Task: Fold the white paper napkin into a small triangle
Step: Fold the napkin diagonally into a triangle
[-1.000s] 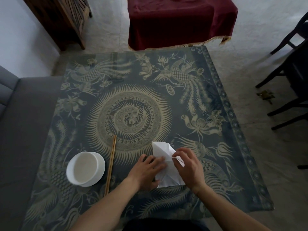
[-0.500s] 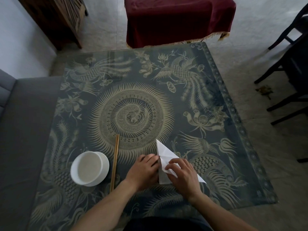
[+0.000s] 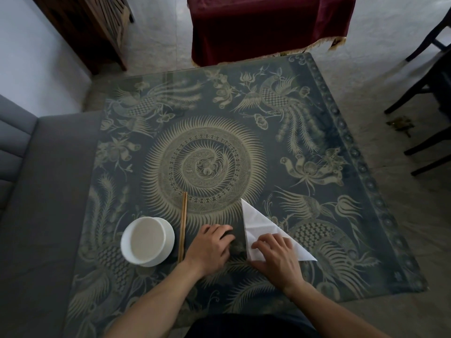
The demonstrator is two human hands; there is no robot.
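The white paper napkin (image 3: 258,223) lies flat on the patterned table (image 3: 317,147) near the front edge, folded into a long triangle. One tip points away from me and another points right. My right hand (image 3: 278,259) rests on its near part, fingers pressing the paper down and thumb at the near edge; the hand hides that corner. My left hand (image 3: 210,247) sits on the table just left of the napkin, apart from it, fingers loosely curled and holding nothing.
A white bowl (image 3: 146,240) stands at the front left, with a pair of wooden chopsticks (image 3: 183,225) lying beside it. A grey sofa (image 3: 36,215) borders the table's left side. A red-draped table (image 3: 268,25) stands beyond, dark chairs (image 3: 429,93) to the right.
The raised napkin flap has been laid down, so the paper now lies as a flat triangle. My left hand has slid left off the napkin. My right hand stays pressed on it.
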